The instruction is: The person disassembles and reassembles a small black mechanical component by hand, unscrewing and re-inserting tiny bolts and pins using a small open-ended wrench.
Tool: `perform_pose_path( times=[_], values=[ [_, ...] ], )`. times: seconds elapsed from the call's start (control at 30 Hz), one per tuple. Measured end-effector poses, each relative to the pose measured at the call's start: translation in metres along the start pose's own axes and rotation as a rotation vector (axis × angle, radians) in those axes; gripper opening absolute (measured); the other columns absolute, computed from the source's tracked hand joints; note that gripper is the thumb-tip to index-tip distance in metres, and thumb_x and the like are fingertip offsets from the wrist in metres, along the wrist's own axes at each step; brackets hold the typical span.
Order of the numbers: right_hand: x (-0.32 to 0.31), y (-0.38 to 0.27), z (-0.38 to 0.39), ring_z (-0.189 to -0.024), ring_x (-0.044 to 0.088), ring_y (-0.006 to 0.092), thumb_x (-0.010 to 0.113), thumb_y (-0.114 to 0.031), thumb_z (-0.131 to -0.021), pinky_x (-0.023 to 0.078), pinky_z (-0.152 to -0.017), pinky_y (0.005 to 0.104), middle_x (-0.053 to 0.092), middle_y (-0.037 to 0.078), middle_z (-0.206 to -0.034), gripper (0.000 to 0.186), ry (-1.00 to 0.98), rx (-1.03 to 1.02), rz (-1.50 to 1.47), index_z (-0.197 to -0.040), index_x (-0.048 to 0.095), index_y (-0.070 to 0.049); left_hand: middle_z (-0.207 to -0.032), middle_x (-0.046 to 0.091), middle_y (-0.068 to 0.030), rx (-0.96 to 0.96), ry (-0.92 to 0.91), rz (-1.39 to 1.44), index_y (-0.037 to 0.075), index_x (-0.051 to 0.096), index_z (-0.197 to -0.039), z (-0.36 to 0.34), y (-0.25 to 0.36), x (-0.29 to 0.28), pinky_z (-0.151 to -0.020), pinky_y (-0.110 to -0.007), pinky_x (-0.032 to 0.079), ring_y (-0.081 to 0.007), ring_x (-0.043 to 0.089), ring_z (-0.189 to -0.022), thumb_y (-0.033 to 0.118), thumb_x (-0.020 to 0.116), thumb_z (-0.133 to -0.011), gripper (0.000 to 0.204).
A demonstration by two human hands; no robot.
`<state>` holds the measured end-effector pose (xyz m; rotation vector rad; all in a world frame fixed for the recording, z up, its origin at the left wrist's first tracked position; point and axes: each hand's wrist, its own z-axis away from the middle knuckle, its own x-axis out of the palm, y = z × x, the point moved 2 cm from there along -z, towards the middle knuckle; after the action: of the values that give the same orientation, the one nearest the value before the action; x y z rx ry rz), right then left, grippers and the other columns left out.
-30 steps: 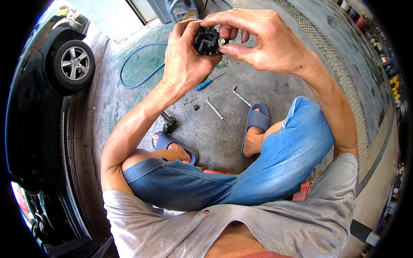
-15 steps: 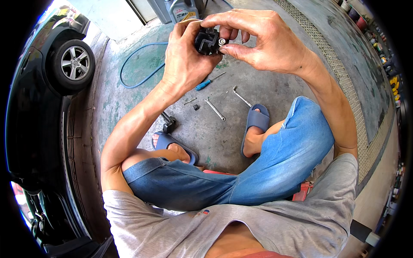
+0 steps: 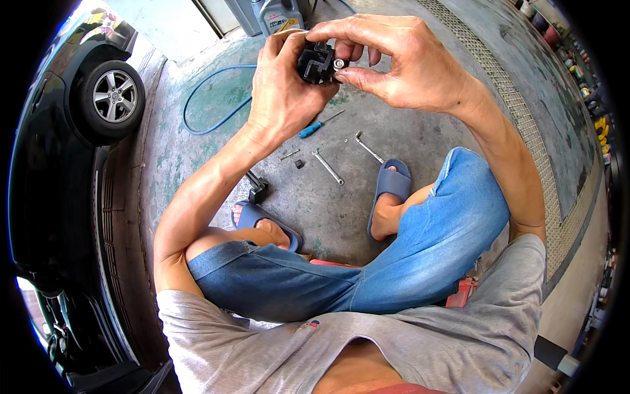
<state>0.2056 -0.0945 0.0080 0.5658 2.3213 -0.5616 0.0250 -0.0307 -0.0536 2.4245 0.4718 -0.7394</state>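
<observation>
My left hand (image 3: 284, 92) is closed round a black moulded plastic part (image 3: 314, 62) high in the picture. My right hand (image 3: 413, 62) curls over that part, index finger on its top edge and thumb at a small silver round fitting (image 3: 338, 64) on its right side; some fingertips are hidden behind. On the concrete floor below lie a blue-handled screwdriver (image 3: 315, 126), a combination wrench (image 3: 328, 167), an angled wrench (image 3: 369, 146), a short metal piece (image 3: 289, 153), a small black cube (image 3: 299, 164) and a larger black part (image 3: 258, 189) beside my left foot.
A black car (image 3: 46, 197) stands along the left. At the back are a grey jug (image 3: 275, 14) and a blue hose (image 3: 216, 72). A metal drain grate (image 3: 499, 92) runs along the right, with several containers at the far edge. A red object shows beneath my legs.
</observation>
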Motion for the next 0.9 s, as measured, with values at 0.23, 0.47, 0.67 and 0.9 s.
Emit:
perform_pose_path(
  times=[0.23,0.47,0.67,0.9],
  values=[
    [-0.0008,-0.0006,0.0003,-0.080,0.066,0.0158,0.082,0.003,-0.075,0.055,-0.069,0.0289,0.069,0.004,-0.090,0.059,-0.004,0.012,0.011,-0.130,0.070,-0.011,-0.123,0.062,-0.0153,0.008,-0.003,0.015,0.010,0.062,-0.133,-0.0002,-0.0012,0.0013,-0.098,-0.041,0.056,-0.0321,0.067,-0.115,0.016,0.092,-0.068,0.072],
    [0.0007,0.0002,-0.0003,-0.080,0.066,0.0161,0.082,0.003,-0.074,0.056,-0.070,0.0289,0.069,0.004,-0.091,0.060,0.002,-0.004,0.003,-0.131,0.070,-0.011,-0.123,0.062,-0.0154,0.007,-0.001,0.005,0.010,0.062,-0.133,0.0006,-0.0021,0.0006,-0.097,-0.042,0.056,-0.0328,0.067,-0.113,0.015,0.091,-0.068,0.072],
    [-0.0001,-0.0003,0.0000,-0.081,0.067,0.0160,0.083,0.003,-0.074,0.056,-0.070,0.0290,0.069,0.004,-0.091,0.059,-0.003,-0.003,0.007,-0.131,0.070,-0.011,-0.123,0.062,-0.0154,0.006,-0.001,0.015,0.010,0.062,-0.133,0.0005,-0.0015,0.0004,-0.097,-0.042,0.056,-0.0330,0.067,-0.113,0.014,0.090,-0.068,0.071],
    [-0.0006,-0.0006,-0.0005,-0.079,0.068,0.0182,0.082,-0.002,-0.078,0.055,-0.068,0.0317,0.070,0.005,-0.089,0.046,0.013,0.044,-0.041,-0.122,0.073,-0.009,-0.122,0.062,-0.0164,-0.010,-0.029,-0.025,0.008,0.063,-0.134,0.0000,0.0006,-0.0032,-0.097,-0.042,0.056,-0.0340,0.067,-0.115,0.017,0.088,-0.069,0.071]
  ],
)
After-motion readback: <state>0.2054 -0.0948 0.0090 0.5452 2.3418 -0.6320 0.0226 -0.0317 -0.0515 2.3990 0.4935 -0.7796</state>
